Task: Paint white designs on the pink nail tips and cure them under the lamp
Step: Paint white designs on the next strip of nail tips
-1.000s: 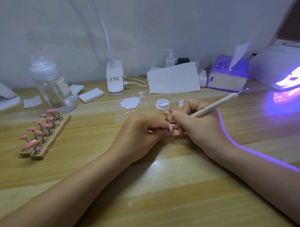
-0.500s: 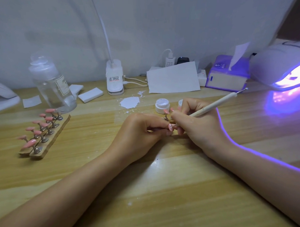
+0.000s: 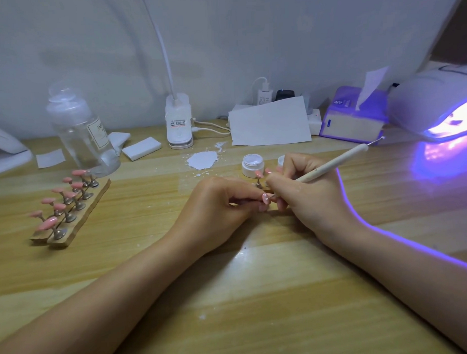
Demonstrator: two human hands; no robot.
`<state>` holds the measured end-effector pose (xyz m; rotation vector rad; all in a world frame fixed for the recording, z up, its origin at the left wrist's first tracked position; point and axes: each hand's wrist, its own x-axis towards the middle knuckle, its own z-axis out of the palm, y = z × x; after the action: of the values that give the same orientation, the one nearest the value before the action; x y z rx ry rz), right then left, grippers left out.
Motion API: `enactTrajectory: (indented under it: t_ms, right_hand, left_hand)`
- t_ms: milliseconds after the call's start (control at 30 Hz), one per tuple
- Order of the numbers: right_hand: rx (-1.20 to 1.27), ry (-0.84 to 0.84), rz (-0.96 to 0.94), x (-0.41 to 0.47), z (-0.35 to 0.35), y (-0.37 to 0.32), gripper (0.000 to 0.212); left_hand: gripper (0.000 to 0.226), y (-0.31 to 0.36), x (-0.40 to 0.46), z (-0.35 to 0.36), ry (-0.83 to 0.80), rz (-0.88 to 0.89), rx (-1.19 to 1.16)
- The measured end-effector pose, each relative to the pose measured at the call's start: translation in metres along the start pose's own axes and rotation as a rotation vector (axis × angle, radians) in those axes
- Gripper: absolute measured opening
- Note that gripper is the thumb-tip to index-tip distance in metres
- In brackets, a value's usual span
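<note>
My left hand pinches a small stand with a pink nail tip at table centre. My right hand grips a cream dotting pen, its lower tip touching that nail tip, which shows small white marks. Another pink tip on a stand sits just behind my fingers. An open white paint jar stands behind it. A wooden holder at left carries several pink nail tips on stands. The curing lamp glows violet at far right.
A clear bottle stands at back left beside white pads. A desk lamp base, a white card, a charger and a tissue box line the wall. White paint is smeared on the table.
</note>
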<state>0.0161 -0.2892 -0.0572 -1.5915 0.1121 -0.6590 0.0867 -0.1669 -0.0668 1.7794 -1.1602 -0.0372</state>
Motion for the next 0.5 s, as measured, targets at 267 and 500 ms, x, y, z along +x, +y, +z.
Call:
enactTrajectory:
  t_ms: [267, 500]
  right_hand:
    - [0.002, 0.027, 0.001, -0.0001, -0.0004, -0.0012, 0.042]
    - [-0.051, 0.027, -0.003, 0.0009, 0.0000, 0.0008, 0.045]
  left_hand:
    - [0.020, 0.0006, -0.0003, -0.0002, -0.006, -0.007, -0.023]
    - [0.030, 0.0013, -0.0001, -0.0004, 0.001, 0.000, -0.020]
